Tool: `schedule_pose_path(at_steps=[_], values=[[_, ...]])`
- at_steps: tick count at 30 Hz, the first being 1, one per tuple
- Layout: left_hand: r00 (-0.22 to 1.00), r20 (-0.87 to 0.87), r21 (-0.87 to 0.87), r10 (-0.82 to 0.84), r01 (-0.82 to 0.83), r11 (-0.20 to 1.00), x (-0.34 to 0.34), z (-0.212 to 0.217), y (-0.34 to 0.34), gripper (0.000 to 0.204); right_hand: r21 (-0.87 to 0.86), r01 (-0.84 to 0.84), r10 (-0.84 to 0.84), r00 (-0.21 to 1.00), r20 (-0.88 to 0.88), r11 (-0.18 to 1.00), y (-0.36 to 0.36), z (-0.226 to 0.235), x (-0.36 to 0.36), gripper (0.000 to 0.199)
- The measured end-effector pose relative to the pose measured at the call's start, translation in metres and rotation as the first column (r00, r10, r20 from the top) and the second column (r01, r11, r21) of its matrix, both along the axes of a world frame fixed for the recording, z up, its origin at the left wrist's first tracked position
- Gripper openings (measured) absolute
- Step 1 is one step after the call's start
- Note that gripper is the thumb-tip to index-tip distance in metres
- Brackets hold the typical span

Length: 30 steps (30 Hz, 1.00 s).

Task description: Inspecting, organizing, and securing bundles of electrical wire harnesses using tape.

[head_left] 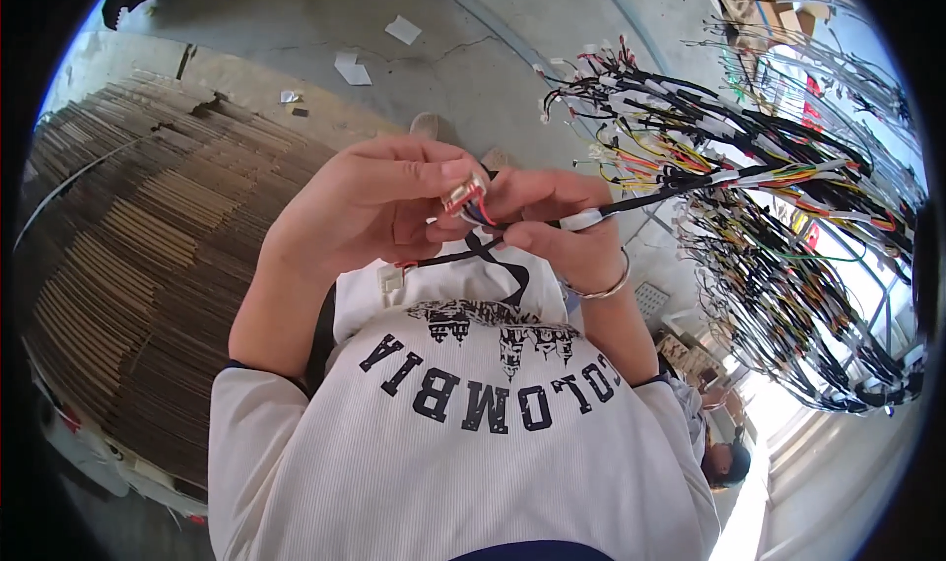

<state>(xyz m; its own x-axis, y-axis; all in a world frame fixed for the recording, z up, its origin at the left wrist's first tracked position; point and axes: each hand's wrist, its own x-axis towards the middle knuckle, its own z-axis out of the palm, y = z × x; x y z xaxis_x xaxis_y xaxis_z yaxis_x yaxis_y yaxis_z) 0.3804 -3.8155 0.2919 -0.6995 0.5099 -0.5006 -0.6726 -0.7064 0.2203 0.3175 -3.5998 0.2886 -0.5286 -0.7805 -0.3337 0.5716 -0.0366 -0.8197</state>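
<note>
To the right of the fingers and beyond them, a large mass of wire harnesses point(778, 197) is hung, black, white, red, yellow and green strands spread in loops with white connectors at many ends. Well to the left of the fingers, a big stack of flattened cardboard sheets point(128, 265) is seen on the concrete floor point(473, 39), where a few scraps of white paper point(352, 68) lie beyond the hands.

One black taped harness branch point(670, 192) is led from that mass straight into the right hand point(552, 231), whose fingers are closed around it just behind its end. The left hand point(370, 206) is closed too, its fingertips pinched on a small clear connector point(463, 195) with red wires, held touching the right fingertips. A black wire loop point(503, 265) hangs just below both hands, against the shirt.

Several slips seem possible. The branch looks taut, so a pull toward the body could drag or tangle the hanging mass. The thin red wires could be bent or pulled out of the connector if it is squeezed or twisted hard. The loop below could be snagged by a finger or the bracelet point(603, 287).

No container is seen; the harnesses are hung loose, and the cardboard is stacked flat, holding nothing.
</note>
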Motion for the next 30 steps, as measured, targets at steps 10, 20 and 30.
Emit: schedule_pose_path(at_steps=[10,20,30], values=[[0.998,-0.03,0.361,0.061,-0.046,0.931,-0.003,-0.004,0.006,0.028,-0.03,0.078,-0.074,0.99,0.118,0.997,-0.002,0.017,0.0,0.012],[0.997,-0.06,0.261,0.055,-0.038,0.965,-0.002,-0.002,0.005,0.03,-0.048,0.076,-0.072,0.993,0.089,0.996,-0.004,0.014,-0.002,0.012],[0.996,-0.04,0.191,0.078,-0.069,0.979,-0.002,0.006,0.004,0.031,-0.097,0.078,-0.073,0.996,0.057,0.992,-0.007,0.012,0.0,0.012]])
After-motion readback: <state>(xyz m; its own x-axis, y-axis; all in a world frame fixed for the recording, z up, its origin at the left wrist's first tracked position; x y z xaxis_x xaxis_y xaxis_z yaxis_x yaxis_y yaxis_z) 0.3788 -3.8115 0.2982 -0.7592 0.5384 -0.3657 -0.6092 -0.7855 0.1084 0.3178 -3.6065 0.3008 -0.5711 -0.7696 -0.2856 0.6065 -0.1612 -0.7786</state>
